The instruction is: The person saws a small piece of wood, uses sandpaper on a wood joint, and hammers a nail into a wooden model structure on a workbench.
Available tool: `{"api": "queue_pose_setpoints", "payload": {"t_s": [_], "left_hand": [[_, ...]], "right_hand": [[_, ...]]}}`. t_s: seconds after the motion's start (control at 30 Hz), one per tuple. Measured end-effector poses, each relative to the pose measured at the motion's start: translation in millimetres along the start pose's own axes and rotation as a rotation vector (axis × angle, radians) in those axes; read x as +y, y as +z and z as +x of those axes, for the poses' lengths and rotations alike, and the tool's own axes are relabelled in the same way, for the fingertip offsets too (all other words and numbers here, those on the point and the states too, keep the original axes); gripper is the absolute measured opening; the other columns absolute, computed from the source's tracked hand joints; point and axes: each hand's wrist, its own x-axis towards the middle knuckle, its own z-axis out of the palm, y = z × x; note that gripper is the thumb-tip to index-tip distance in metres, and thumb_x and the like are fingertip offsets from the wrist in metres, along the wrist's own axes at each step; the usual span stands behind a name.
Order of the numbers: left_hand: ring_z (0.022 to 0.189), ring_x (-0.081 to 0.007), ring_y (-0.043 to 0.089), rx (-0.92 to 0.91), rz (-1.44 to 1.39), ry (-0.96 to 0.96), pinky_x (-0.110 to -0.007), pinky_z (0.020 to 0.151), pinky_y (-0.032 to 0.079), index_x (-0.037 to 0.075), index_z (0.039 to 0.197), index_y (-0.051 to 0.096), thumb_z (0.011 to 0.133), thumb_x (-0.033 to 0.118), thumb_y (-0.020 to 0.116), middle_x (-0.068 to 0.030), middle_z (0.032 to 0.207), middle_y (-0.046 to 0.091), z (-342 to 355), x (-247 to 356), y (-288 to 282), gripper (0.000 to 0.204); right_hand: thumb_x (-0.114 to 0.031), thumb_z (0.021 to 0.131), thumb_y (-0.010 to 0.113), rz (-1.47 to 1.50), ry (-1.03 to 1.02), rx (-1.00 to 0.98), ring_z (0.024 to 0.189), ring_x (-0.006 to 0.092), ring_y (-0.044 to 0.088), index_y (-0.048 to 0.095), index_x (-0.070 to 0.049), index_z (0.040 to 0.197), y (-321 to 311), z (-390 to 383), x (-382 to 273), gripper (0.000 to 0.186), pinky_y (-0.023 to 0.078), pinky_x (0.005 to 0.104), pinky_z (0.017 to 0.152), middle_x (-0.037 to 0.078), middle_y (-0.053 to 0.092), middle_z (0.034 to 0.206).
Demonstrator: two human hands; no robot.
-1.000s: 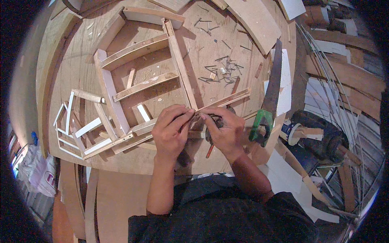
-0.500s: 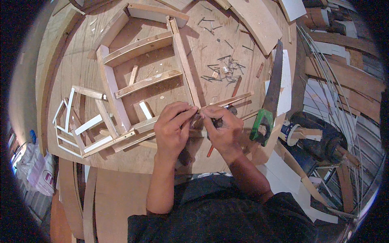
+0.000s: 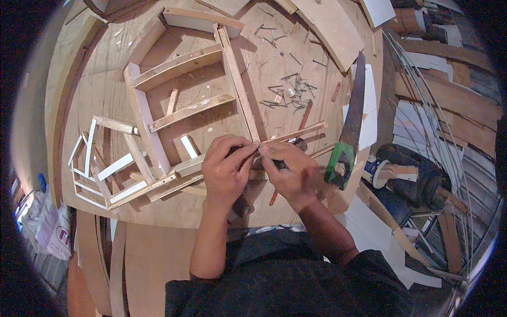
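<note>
My left hand (image 3: 227, 167) pinches at the lower end of the frame's long upright strip (image 3: 240, 98), where it meets a crosspiece (image 3: 190, 164). My right hand (image 3: 286, 168) is closed beside it, fingertips touching the same joint; whatever small thing it may hold is hidden. A thin wooden strip (image 3: 306, 128) runs off to the right behind it, with a dark tool (image 3: 298, 143) and a red stick (image 3: 304, 117) partly hidden under it. The wooden frame (image 3: 141, 111) has two inner crosspieces. A smaller white-edged frame (image 3: 90, 164) lies to its left.
Loose nails (image 3: 288, 90) lie scattered on the round plywood table (image 3: 100, 68). A green-handled handsaw (image 3: 340, 164) rests at the right over white board. Curved planks (image 3: 327, 29) lie at the back. Wire, offcuts and a dark machine (image 3: 417, 174) are right of the table.
The frame shifted slightly right and up, then came partly back toward the left. Both hands stay pinched at the joint, with small movements of the fingers.
</note>
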Motion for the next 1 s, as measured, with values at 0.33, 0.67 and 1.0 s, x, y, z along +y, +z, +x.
{"api": "queue_pose_setpoints", "payload": {"t_s": [0.33,0.67,1.0], "left_hand": [[0.095,-0.0271,0.066,0.055,0.054,0.066,-0.039,0.083,0.056,0.007,0.098,0.082,0.071,0.001,0.086,-0.0059,0.094,0.07,0.6,2.6,2.2,0.028],[0.092,-0.0286,0.068,0.119,0.027,0.078,-0.04,0.079,0.057,0.006,0.098,0.081,0.069,-0.001,0.084,-0.007,0.092,0.07,-3.2,1.0,8.3,0.03],[0.091,-0.0299,0.068,0.082,0.066,0.104,-0.04,0.079,0.057,0.006,0.097,0.081,0.066,-0.005,0.076,-0.0079,0.091,0.071,-2.6,-0.1,8.8,0.034]], "right_hand": [[-0.003,0.084,0.083,-0.01,-0.117,-0.002,0.093,0.0252,0.08,0.08,-0.005,0.096,-4.5,7.2,-0.4,0.012,0.063,0.0342,0.083,0.014,0.081,0.103],[-0.002,0.08,0.085,0.003,-0.141,-0.02,0.091,0.0238,0.079,0.082,-0.008,0.094,-4.1,4.7,4.1,0.016,0.063,0.0332,0.081,0.01,0.081,0.103],[0.0,0.082,0.082,0.072,-0.09,0.033,0.089,0.0254,0.077,0.081,-0.006,0.094,-10.9,-2.4,1.1,0.014,0.062,0.0342,0.082,0.011,0.079,0.101]]}}
